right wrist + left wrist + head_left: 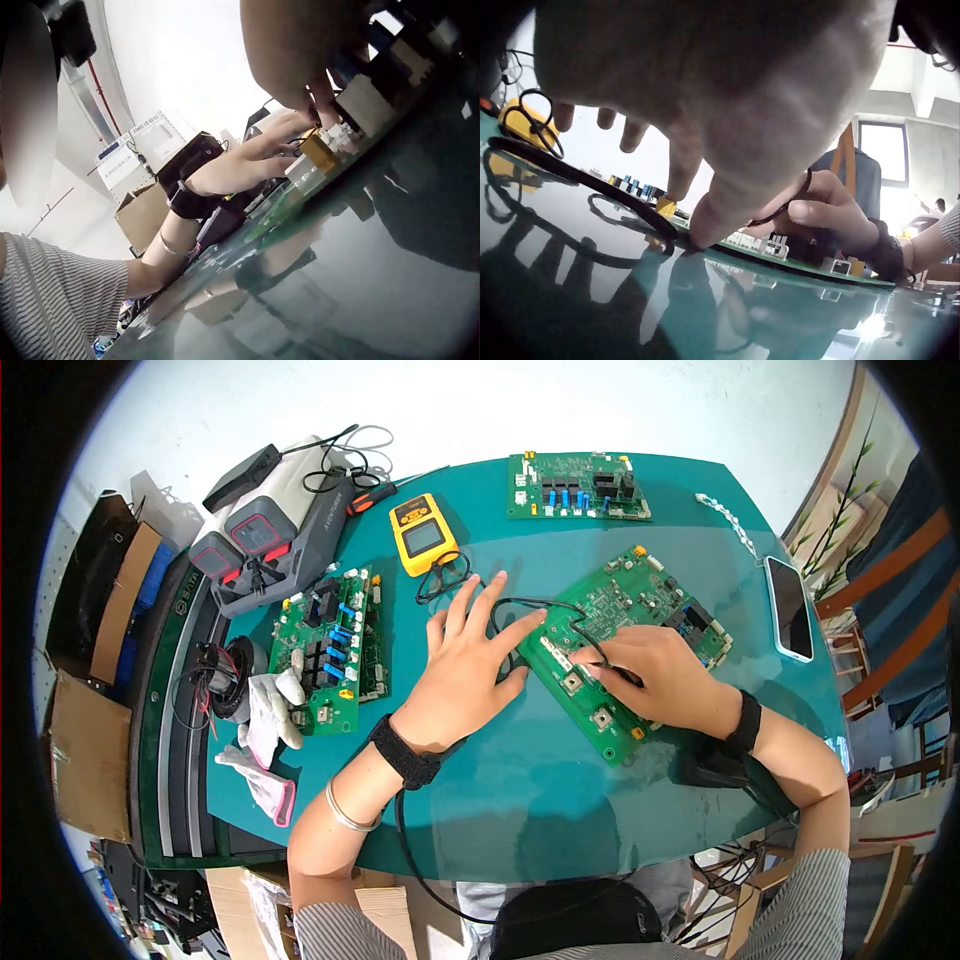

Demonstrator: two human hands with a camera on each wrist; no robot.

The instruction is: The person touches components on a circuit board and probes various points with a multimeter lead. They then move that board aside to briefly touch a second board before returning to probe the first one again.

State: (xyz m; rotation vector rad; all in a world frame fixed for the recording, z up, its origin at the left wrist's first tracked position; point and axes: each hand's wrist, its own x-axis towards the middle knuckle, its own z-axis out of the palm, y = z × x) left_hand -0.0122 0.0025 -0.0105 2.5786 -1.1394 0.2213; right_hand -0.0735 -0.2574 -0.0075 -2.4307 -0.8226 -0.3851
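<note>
A green circuit board (pixel 630 600) lay at a slant on the teal tabletop (pixel 500 810), right of the middle, under both hands. A row of white connectors (pixel 553 652) ran near its left edge, and there the right hand (pixel 660 675) pinched a black lead (pixel 540 601) between thumb and curled fingers; its tip was hidden by the fingers, so whether it touched a contact could not be told for certain. The left hand (pixel 460 680) was spread wide with straight fingers and gripped nothing, its index finger and thumb touching the board's left edge while the other fingers reached out over the table. Each wrist wore a black band, and a bangle (pixel 350 810) circled the left forearm. Beyond the left fingertips lay a yellow meter (pixel 424 534) with a small screen, a coil of black cord beside it. One more green board (pixel 578 485) lay at the back of the table, and other boards (pixel 330 650) were grouped to the left of the left hand, with pale gloves (pixel 268 720) next to them. A phone (pixel 788 610) with a beaded strap lay near the right edge. A grey and white case (pixel 265 530) stood at the far left, an orange-and-black-handled tool (pixel 370 498) near it.
</note>
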